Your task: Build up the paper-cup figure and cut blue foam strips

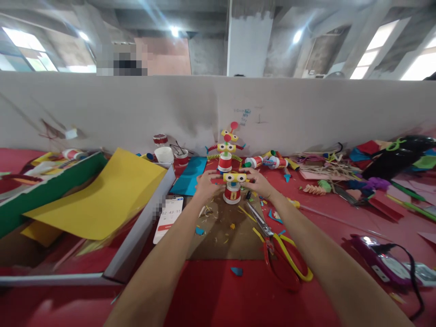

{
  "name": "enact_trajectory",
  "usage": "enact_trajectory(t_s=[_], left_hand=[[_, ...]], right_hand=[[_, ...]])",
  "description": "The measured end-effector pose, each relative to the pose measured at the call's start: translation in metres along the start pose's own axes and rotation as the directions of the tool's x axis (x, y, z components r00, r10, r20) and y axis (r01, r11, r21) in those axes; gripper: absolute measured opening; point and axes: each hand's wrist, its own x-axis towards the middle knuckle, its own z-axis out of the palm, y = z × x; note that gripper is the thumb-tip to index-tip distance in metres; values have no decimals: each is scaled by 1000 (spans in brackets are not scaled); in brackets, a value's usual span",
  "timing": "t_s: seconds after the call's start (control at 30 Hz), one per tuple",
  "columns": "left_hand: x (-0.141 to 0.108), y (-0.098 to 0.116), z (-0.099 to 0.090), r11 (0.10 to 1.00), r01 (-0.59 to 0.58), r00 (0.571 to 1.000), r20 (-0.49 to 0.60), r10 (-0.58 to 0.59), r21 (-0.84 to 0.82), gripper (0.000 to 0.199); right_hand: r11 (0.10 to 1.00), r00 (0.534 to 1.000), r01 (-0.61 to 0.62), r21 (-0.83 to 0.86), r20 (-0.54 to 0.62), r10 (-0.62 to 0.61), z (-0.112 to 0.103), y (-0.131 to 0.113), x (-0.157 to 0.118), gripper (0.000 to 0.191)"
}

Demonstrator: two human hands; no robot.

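A small paper cup figure (232, 195) stands upside down on the brown board in front of me, red and white with a printed label. On top of it sits a yellow paper tube (235, 177) with two round black-and-white eyes. The fingers of my left hand (206, 185) are at the tube's left end, and those of my right hand (260, 182) are at its right end, so the tube is held between them. Close behind stands a similar finished-looking figure (225, 161) with coiled paper arms. Scissors (269, 234) with red and yellow handles lie open beside my right forearm.
To the left, a box (136, 236) holds a yellow sheet (102, 195); a phone (168, 220) showing a timer lies against it. Brown board (218, 245) carries paper scraps. Several cup figures (277, 162), sticks (327, 170) and a purple device (381, 263) lie to the right.
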Motion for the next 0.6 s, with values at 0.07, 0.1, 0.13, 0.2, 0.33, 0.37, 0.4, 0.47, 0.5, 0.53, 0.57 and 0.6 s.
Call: enact_trajectory(t_s=[0.07,0.1,0.13,0.2,0.33,0.37,0.4,0.47,0.5,0.53,0.57,0.6], left_hand=[[-6,-3,-4,1000,0,999,-48,-2,-29,30],[-10,-3,-6,998,2,997,-72,-6,-55,30],[-14,-3,-8,996,10,995,-94,-19,-91,32],[-23,-2,-9,984,39,992,-115,-60,-174,38],[-36,7,-7,949,59,982,-153,-111,-310,48],[-39,9,-7,942,54,980,-164,-114,-331,50],[-40,11,-6,936,50,979,-170,-115,-348,52],[-44,13,-5,924,54,978,-165,-125,-379,59],[-46,14,-5,915,63,977,-160,-137,-398,63],[-49,15,-4,904,73,976,-155,-151,-422,67],[-51,15,-4,890,81,975,-152,-165,-449,70],[-55,16,-3,876,86,973,-150,-177,-476,72]], right_hand=[[998,1000,-19,61,-7,19,-1,-6,-1,22],[995,1000,-27,93,-7,27,-2,-9,-1,23],[992,999,-34,123,-9,35,-2,-11,-1,24],[985,999,-45,165,-15,49,-2,-15,0,24],[977,997,-61,206,-43,71,-2,-17,1,25],[975,996,-65,212,-48,77,-2,-17,0,24],[974,995,-68,215,-52,80,-2,-17,0,24],[976,995,-70,208,-57,84,-3,-17,-2,23],[977,994,-75,201,-58,88,-4,-17,-3,23],[978,993,-81,194,-64,95,-5,-17,-4,23],[978,992,-87,189,-71,102,-7,-18,-5,22],[979,991,-92,184,-82,109,-9,-19,-7,22]])
